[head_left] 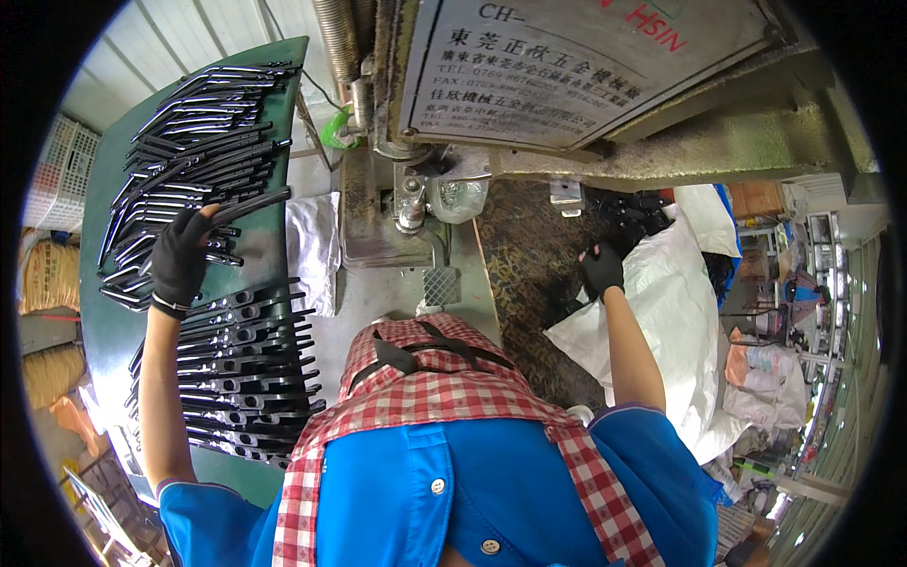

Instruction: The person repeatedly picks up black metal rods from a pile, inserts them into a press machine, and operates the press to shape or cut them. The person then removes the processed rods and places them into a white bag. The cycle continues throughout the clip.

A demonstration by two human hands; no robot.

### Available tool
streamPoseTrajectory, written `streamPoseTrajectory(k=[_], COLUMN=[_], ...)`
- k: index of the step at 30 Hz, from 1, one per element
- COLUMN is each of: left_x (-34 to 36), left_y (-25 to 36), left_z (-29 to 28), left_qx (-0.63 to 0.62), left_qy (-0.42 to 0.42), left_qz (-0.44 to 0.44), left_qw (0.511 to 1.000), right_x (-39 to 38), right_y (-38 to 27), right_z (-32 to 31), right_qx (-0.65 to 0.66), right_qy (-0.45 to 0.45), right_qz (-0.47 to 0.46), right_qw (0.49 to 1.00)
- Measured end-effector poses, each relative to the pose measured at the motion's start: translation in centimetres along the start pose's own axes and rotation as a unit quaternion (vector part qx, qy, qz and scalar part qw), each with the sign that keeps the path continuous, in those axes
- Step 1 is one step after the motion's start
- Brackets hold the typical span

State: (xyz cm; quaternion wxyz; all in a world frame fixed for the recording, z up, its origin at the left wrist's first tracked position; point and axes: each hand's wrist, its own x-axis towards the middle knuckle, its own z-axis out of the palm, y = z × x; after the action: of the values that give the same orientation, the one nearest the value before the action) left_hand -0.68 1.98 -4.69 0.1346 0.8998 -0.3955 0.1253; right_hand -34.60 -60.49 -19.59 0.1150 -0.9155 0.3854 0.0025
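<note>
My left hand (pixel 179 260), in a black fingerless glove, is closed on a black tube (pixel 253 204) above the green table at the left. Many similar bent black tubes (pixel 198 142) lie in rows beyond and under it. Nearer to me are black tubes with flat, holed brackets (pixel 250 364), lined up side by side. My right hand (pixel 602 271), gloved the same way, is down at the dark patterned bench with its fingers curled. A pile of small black parts (pixel 635 213) lies just beyond it. Dark glove and dark parts blend, so what those fingers hold is hidden.
A machine with a metal plate (pixel 510 76) overhangs the far side. Its worn fixture (pixel 411 213) stands between my hands, with a ridged metal pedal (pixel 441 285) below. A white sack (pixel 661 321) lies by my right arm. Silver sheeting (pixel 314 250) borders the green table (pixel 109 208).
</note>
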Motion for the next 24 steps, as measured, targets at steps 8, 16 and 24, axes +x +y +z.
streamPoseTrajectory(k=[8, 16, 24], left_x=[1.8, 2.8, 2.2], left_y=[9.3, 13.2, 13.0], left_z=[-1.0, -2.0, -2.2], left_qx=[-0.105, -0.210, -0.089], left_qy=[-0.058, -0.193, -0.223], left_qz=[0.032, 0.028, 0.102], left_qw=[0.992, 0.958, 0.965], right_x=[-0.9, -7.3, -8.1], right_y=[-14.1, -24.5, -27.3], right_z=[-5.0, -12.0, -13.8], right_qx=[0.326, 0.351, 0.111], right_qy=[-0.133, -0.356, -0.155], right_qz=[-0.241, -0.355, -0.506], right_qw=[0.904, 0.790, 0.841])
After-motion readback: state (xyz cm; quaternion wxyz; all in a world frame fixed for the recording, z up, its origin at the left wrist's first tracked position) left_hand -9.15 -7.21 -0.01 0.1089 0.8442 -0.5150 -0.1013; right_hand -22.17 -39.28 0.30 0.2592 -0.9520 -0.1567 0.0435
